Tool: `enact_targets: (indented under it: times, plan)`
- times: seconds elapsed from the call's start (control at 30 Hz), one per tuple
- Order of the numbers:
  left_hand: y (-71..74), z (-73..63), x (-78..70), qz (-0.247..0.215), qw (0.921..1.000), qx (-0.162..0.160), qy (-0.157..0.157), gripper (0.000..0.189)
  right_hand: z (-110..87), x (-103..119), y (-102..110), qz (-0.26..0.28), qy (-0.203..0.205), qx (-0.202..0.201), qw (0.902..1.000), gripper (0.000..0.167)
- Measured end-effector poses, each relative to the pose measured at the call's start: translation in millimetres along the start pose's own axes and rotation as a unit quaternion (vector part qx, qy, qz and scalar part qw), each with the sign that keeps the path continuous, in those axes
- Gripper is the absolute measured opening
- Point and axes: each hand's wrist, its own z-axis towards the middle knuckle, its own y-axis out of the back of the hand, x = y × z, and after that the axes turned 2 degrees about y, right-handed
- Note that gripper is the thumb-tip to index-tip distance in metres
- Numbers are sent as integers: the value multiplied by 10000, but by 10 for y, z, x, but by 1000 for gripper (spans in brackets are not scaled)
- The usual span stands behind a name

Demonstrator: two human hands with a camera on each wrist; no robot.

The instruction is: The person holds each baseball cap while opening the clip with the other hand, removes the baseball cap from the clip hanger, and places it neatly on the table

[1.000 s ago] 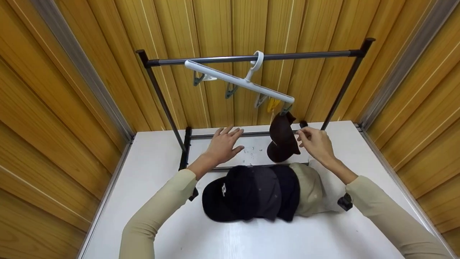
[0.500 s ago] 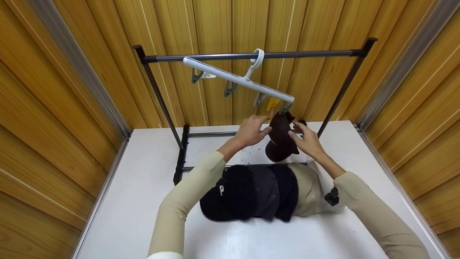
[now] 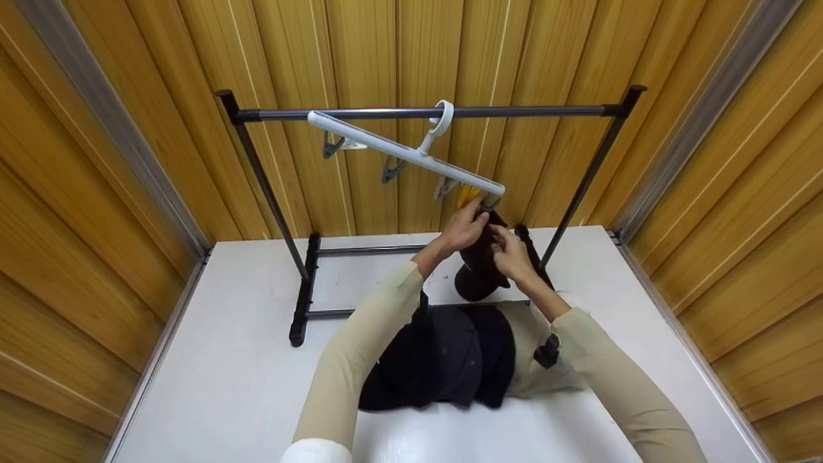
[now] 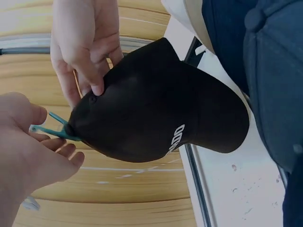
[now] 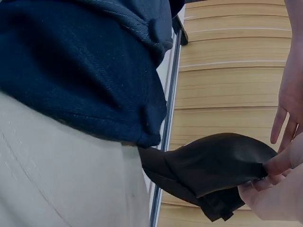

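A dark brown cap (image 3: 477, 281) with white lettering hangs crown up, brim down, from a teal clip (image 4: 56, 131) at the right end of a white hanger (image 3: 405, 153). My right hand (image 3: 514, 254) pinches the cap's edge near the top between thumb and fingers; the cap (image 5: 222, 161) shows beside those fingers in the right wrist view. My left hand (image 3: 464, 228) is at the clip. In the left wrist view the left hand (image 4: 38, 146) has loosely bent fingers behind the clip and its thumb close to a handle, not visibly squeezing it.
The hanger hooks over the top bar (image 3: 527, 112) of a dark metal rack. A yellow clip (image 3: 468, 194) and several other clips hang along it. In front of the rack, overlapping caps (image 3: 456, 360) in black, grey, navy and beige lie on the white table (image 3: 231, 386).
My left hand has moved right and up to the clip. My right hand has shifted left and now pinches the cap's edge. The view has shifted slightly.
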Motion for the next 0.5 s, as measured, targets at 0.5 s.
enact_targets:
  times: [0.5]
  plan:
    - [42,126,166,-1451,9892,-77,-168,33,-34,-78,-50,161,-289,-19,9995,48]
